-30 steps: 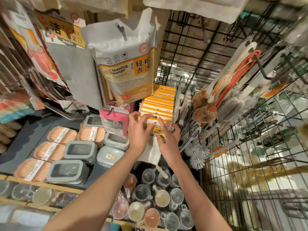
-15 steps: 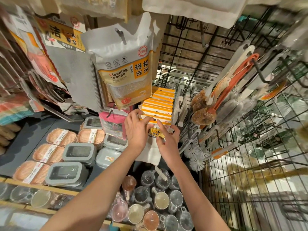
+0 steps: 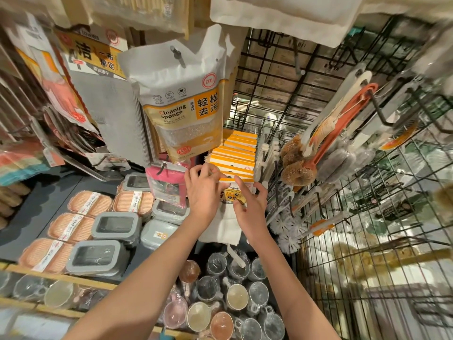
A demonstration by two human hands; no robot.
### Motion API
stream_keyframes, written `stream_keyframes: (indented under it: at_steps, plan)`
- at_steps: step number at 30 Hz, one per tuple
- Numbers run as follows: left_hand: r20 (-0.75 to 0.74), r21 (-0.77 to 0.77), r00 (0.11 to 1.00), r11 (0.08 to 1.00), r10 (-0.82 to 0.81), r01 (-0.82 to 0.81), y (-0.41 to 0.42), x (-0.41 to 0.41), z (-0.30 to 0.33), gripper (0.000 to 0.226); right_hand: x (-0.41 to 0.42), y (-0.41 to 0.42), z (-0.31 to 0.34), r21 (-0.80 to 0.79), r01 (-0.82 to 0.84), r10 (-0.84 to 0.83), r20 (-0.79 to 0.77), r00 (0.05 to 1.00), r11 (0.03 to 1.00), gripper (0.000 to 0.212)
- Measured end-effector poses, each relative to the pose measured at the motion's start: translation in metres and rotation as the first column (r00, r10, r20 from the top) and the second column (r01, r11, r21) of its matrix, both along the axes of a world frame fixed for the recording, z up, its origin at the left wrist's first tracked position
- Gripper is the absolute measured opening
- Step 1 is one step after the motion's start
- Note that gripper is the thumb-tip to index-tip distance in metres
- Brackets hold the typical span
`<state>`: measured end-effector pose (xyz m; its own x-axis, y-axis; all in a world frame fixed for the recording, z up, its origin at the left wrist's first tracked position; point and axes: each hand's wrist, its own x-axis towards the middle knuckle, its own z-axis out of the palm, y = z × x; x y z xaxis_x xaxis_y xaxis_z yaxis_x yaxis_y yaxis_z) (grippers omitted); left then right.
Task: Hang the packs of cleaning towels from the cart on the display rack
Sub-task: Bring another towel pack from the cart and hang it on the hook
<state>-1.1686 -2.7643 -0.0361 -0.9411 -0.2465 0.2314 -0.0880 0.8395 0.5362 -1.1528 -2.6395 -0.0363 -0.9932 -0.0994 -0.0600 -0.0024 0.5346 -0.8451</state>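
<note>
A row of orange-and-white towel packs hangs one behind another on a hook of the black wire display rack. The front pack, with an orange label and a white towel hanging below it, is held by both hands at its header card. My left hand grips its upper left edge with curled fingers. My right hand pinches its right side, forefinger stretched along the card's top. The hook tip is hidden by the hands. The cart is out of view.
A white cleaning sponge bag and grey cloths hang just above left. Brushes hang to the right on the wire grid. Below are soap boxes, grey containers and several wrapped cups.
Both hands stay on the front towel pack and have shifted it only slightly along the hook; the view has tilted a little.
</note>
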Motion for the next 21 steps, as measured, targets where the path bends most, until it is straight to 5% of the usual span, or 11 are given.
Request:
stream_keyframes:
  at_steps: [16, 21]
  plan:
    - [-0.015, 0.135, 0.999, 0.99, -0.039, 0.041, -0.007, -0.01, -0.002, 0.023, 0.004, 0.011, -0.007, 0.027, -0.052, 0.053, -0.031, 0.998, 0.998, 0.056]
    - [-0.059, 0.288, 0.998, 0.957, 0.035, -0.017, -0.005, -0.01, -0.005, 0.026, 0.005, 0.008, -0.008, 0.191, -0.074, 0.096, -0.11, 0.989, 0.979, 0.06]
